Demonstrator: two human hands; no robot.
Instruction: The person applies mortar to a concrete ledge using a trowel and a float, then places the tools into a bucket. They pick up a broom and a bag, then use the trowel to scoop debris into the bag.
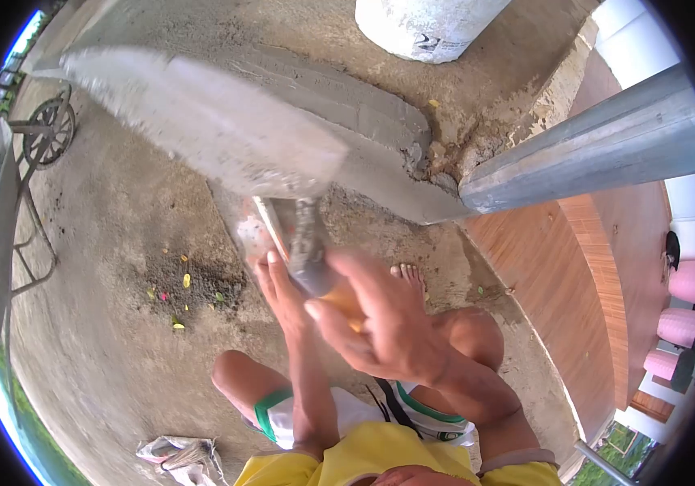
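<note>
My right hand (388,320) is closed around the orange-brown handle of a trowel (209,121). Wet cement smears the trowel's neck, and its broad grey blade, blurred by motion, points to the upper left, close to the camera. Below the blade, my left hand (282,296) has its fingers closed at a thin pale strip (270,223), mostly hidden behind the trowel. A speckled whitish patch shows beside those fingertips. Behind the blade runs a low curb of fresh grey cement (347,101), which reaches toward the foot of a metal post (590,142).
A white bucket (428,28) stands beyond the curb. The wheelbarrow (19,178) is at the far left. A brown plank-patterned step (534,283) lies right, and a crumpled sack (181,460) lower left. Leaves and petals dot a damp patch (193,287) of the concrete floor.
</note>
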